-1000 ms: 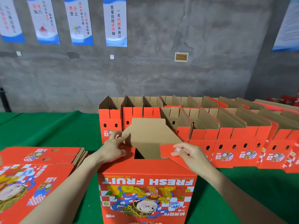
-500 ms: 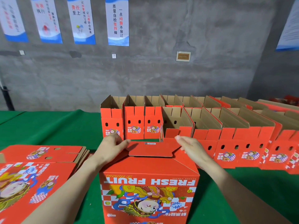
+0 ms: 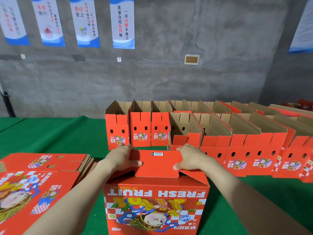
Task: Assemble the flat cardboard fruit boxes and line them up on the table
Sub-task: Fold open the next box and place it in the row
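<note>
Box [image 3: 155, 200], inverted on bench [image 3: 59, 136] in front of built row [image 3: 186, 133]: flap [image 3: 157, 165], upright 1 s ago, now lies flat w/ L hand [image 3: 123, 158] & R hand [image 3: 191, 158] pressing it open-palmed, so base looks closed

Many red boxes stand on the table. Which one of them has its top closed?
The nearest box, with FRESH FRUIT upside down, under the left hand and right hand. The boxes behind all stand open, brown insides showing.
</note>
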The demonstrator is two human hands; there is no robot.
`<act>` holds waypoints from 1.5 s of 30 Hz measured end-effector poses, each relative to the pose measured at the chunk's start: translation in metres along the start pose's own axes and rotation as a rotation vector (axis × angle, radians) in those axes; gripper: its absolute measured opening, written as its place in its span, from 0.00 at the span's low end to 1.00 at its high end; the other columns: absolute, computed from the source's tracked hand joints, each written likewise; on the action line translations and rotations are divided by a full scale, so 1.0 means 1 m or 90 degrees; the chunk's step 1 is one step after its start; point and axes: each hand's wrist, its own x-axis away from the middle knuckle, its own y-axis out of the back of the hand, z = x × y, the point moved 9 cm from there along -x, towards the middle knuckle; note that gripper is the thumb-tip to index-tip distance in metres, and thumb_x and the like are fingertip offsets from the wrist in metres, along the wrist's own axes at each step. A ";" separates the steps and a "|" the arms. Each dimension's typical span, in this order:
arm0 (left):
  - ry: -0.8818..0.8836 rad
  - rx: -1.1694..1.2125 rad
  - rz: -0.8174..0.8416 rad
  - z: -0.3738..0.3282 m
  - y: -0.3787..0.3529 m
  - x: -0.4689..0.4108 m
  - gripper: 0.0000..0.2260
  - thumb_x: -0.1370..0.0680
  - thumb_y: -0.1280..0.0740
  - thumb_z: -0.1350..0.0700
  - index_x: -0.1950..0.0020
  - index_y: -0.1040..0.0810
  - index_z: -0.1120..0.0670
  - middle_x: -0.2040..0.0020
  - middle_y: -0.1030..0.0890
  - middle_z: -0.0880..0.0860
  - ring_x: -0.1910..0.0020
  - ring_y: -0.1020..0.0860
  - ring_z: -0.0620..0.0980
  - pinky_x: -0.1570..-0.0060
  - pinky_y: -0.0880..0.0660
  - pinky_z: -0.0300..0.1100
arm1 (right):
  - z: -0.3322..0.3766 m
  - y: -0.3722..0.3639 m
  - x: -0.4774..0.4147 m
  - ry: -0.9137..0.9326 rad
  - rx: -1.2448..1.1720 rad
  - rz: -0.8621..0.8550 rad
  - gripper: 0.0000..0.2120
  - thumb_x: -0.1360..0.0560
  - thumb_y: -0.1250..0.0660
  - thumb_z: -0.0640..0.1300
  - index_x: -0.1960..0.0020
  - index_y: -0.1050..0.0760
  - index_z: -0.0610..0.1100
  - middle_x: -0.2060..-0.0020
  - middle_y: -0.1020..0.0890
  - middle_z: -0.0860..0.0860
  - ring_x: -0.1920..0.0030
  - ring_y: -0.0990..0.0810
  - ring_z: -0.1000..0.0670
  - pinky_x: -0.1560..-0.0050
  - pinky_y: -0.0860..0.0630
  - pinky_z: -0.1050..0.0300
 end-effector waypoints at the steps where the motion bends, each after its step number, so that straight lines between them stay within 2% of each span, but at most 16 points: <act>1: -0.001 -0.003 -0.004 0.000 0.000 0.000 0.32 0.30 0.30 0.37 0.32 0.32 0.50 0.39 0.30 0.54 0.41 0.26 0.55 0.39 0.28 0.48 | -0.001 0.000 0.000 -0.005 0.009 -0.007 0.31 0.30 0.28 0.58 0.32 0.32 0.48 0.39 0.28 0.47 0.39 0.27 0.45 0.41 0.28 0.49; 8: 0.008 0.024 0.022 0.004 -0.004 0.001 0.37 0.34 0.27 0.36 0.30 0.34 0.47 0.41 0.32 0.51 0.41 0.26 0.53 0.39 0.28 0.47 | 0.000 -0.002 0.003 -0.013 0.037 -0.048 0.34 0.30 0.30 0.60 0.29 0.37 0.49 0.38 0.30 0.48 0.37 0.28 0.45 0.42 0.30 0.49; 13: 0.020 -0.041 -0.018 0.004 -0.004 0.000 0.39 0.35 0.27 0.36 0.31 0.35 0.49 0.37 0.31 0.54 0.41 0.25 0.56 0.41 0.27 0.50 | 0.000 -0.004 0.004 -0.022 0.055 -0.074 0.36 0.29 0.30 0.61 0.28 0.39 0.48 0.36 0.31 0.47 0.36 0.28 0.44 0.41 0.30 0.49; 18: 0.019 0.036 0.018 0.007 -0.004 -0.002 0.39 0.34 0.27 0.36 0.28 0.36 0.48 0.34 0.33 0.54 0.38 0.27 0.55 0.37 0.29 0.49 | -0.001 -0.002 0.006 0.002 0.013 -0.083 0.33 0.27 0.31 0.59 0.27 0.38 0.49 0.37 0.30 0.48 0.36 0.28 0.45 0.41 0.30 0.50; 20: 0.017 0.080 0.036 0.010 -0.004 -0.001 0.41 0.33 0.28 0.36 0.26 0.38 0.48 0.32 0.35 0.54 0.36 0.29 0.55 0.35 0.31 0.47 | -0.004 0.002 0.008 0.030 -0.079 -0.111 0.30 0.27 0.30 0.56 0.29 0.34 0.49 0.37 0.28 0.49 0.37 0.28 0.47 0.40 0.31 0.53; 22: 0.027 0.121 0.038 0.015 -0.004 0.002 0.41 0.33 0.28 0.35 0.25 0.40 0.46 0.31 0.38 0.55 0.33 0.31 0.55 0.33 0.34 0.46 | -0.016 0.012 0.014 0.041 -0.297 -0.214 0.23 0.27 0.29 0.50 0.34 0.27 0.47 0.39 0.26 0.49 0.42 0.25 0.49 0.43 0.30 0.57; 24: 0.045 0.137 0.029 0.021 -0.003 0.004 0.40 0.32 0.29 0.35 0.24 0.40 0.44 0.31 0.40 0.56 0.32 0.33 0.57 0.32 0.36 0.46 | -0.044 0.020 0.024 -0.013 -0.527 -0.381 0.14 0.25 0.30 0.44 0.40 0.23 0.44 0.43 0.21 0.48 0.47 0.22 0.49 0.46 0.27 0.57; 26: 0.066 0.147 0.013 0.028 -0.002 0.005 0.39 0.31 0.30 0.35 0.24 0.41 0.42 0.31 0.40 0.57 0.31 0.33 0.58 0.30 0.38 0.46 | -0.077 0.008 0.033 -0.126 -0.669 -0.463 0.08 0.22 0.35 0.41 0.44 0.22 0.41 0.46 0.19 0.46 0.46 0.22 0.47 0.42 0.25 0.51; 28: 0.096 0.251 -0.010 0.040 -0.002 0.008 0.37 0.29 0.30 0.38 0.24 0.41 0.43 0.29 0.37 0.57 0.32 0.32 0.58 0.31 0.37 0.47 | -0.101 -0.029 0.034 -0.243 -0.710 -0.356 0.09 0.20 0.39 0.43 0.47 0.23 0.40 0.49 0.20 0.43 0.47 0.22 0.44 0.40 0.26 0.43; 30: 0.141 0.401 -0.056 0.060 -0.003 0.014 0.32 0.26 0.31 0.41 0.26 0.34 0.51 0.32 0.28 0.57 0.37 0.26 0.55 0.36 0.33 0.44 | -0.098 -0.086 0.035 -0.278 -0.678 -0.081 0.14 0.20 0.39 0.49 0.48 0.25 0.38 0.50 0.20 0.43 0.49 0.22 0.43 0.43 0.25 0.41; 32: 0.191 0.402 -0.091 0.079 -0.003 0.021 0.26 0.25 0.36 0.37 0.45 0.21 0.60 0.48 0.19 0.59 0.52 0.21 0.55 0.49 0.28 0.43 | -0.076 -0.130 0.050 -0.239 -0.652 0.160 0.17 0.22 0.38 0.58 0.45 0.24 0.45 0.47 0.20 0.45 0.50 0.20 0.45 0.51 0.20 0.44; 33: 0.212 0.368 -0.097 0.085 -0.001 0.024 0.28 0.25 0.39 0.35 0.56 0.21 0.61 0.56 0.18 0.59 0.59 0.21 0.55 0.55 0.28 0.43 | -0.067 -0.138 0.057 -0.220 -0.666 0.207 0.19 0.23 0.39 0.61 0.44 0.24 0.47 0.45 0.20 0.46 0.50 0.20 0.45 0.55 0.18 0.46; 35: 0.226 0.309 -0.110 0.090 0.009 0.030 0.30 0.23 0.42 0.35 0.65 0.23 0.61 0.64 0.19 0.60 0.65 0.22 0.55 0.61 0.29 0.43 | -0.054 -0.132 0.061 -0.182 -0.698 0.227 0.21 0.24 0.41 0.64 0.43 0.24 0.49 0.43 0.21 0.47 0.50 0.18 0.45 0.59 0.18 0.48; 39: 0.211 0.314 -0.212 0.105 0.048 0.037 0.33 0.23 0.44 0.34 0.65 0.21 0.62 0.65 0.20 0.57 0.64 0.22 0.54 0.61 0.30 0.44 | -0.033 -0.095 0.060 -0.108 -0.725 0.205 0.21 0.29 0.36 0.64 0.43 0.24 0.51 0.48 0.19 0.51 0.50 0.17 0.48 0.56 0.18 0.47; 42: 0.230 0.399 -0.252 0.126 0.062 0.044 0.30 0.24 0.42 0.35 0.71 0.25 0.58 0.75 0.24 0.52 0.73 0.27 0.52 0.69 0.34 0.42 | -0.019 -0.077 0.057 -0.113 -0.812 0.184 0.20 0.29 0.33 0.58 0.42 0.24 0.48 0.49 0.17 0.47 0.49 0.17 0.44 0.49 0.21 0.36; 45: 0.276 0.637 -0.213 0.153 0.042 0.047 0.19 0.22 0.37 0.46 0.69 0.30 0.55 0.77 0.29 0.52 0.75 0.33 0.53 0.70 0.39 0.41 | 0.002 -0.064 0.056 -0.100 -0.867 0.150 0.31 0.31 0.29 0.51 0.31 0.32 0.45 0.36 0.24 0.47 0.34 0.27 0.41 0.39 0.30 0.30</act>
